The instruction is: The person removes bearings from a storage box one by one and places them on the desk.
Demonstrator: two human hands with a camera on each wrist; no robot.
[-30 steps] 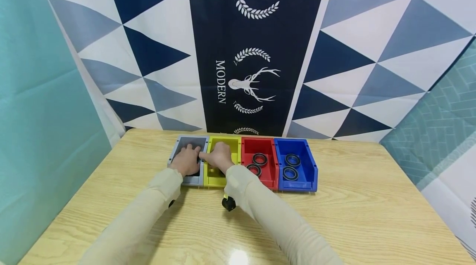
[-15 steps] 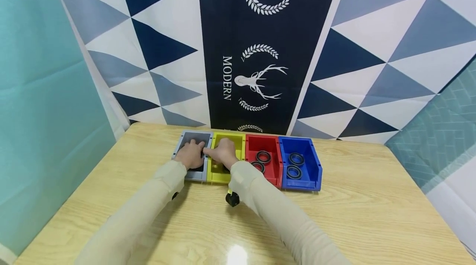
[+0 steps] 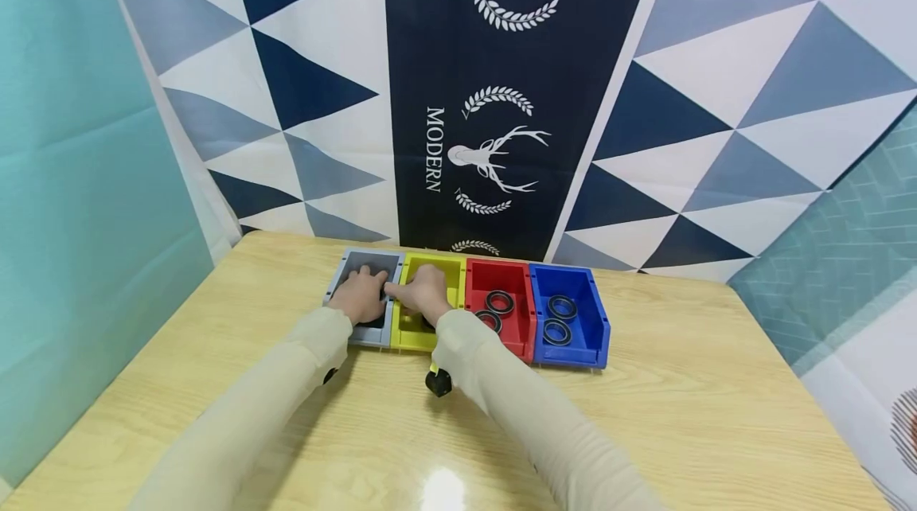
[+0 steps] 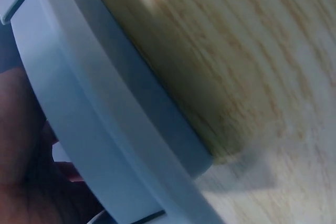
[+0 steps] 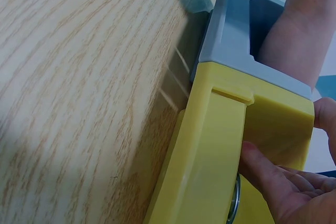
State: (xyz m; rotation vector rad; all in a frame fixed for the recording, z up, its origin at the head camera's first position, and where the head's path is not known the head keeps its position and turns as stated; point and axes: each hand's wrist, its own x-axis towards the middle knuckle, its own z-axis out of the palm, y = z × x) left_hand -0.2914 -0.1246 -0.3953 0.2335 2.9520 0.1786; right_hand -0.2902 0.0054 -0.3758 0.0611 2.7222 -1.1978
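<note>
My left hand (image 3: 359,297) reaches into the grey bin (image 3: 334,282), fingers spread and slightly bent, with something dark beside them. The left wrist view has this hand (image 4: 21,145) partly hidden behind the grey bin's wall (image 4: 84,98). My right hand (image 3: 426,293) is inside the yellow bin (image 3: 413,341), thumb out over the edge shared with the grey bin. In the right wrist view, one finger of the right hand (image 5: 294,187) extends into the yellow bin (image 5: 210,150), near a ring (image 5: 234,200) partly hidden by the wall. I see nothing gripped in either hand.
A red bin (image 3: 528,348) and a blue bin (image 3: 604,333) continue the row to the right, each with two black-edged rings. A small black object (image 3: 438,383) is beneath the right sleeve. Patterned cloth (image 3: 487,57) hangs behind the wooden table (image 3: 680,415).
The head view has shifted slightly. Both hands stay in the same bins, with hardly any visible movement, and the rings in the red and blue bins lie as before.
</note>
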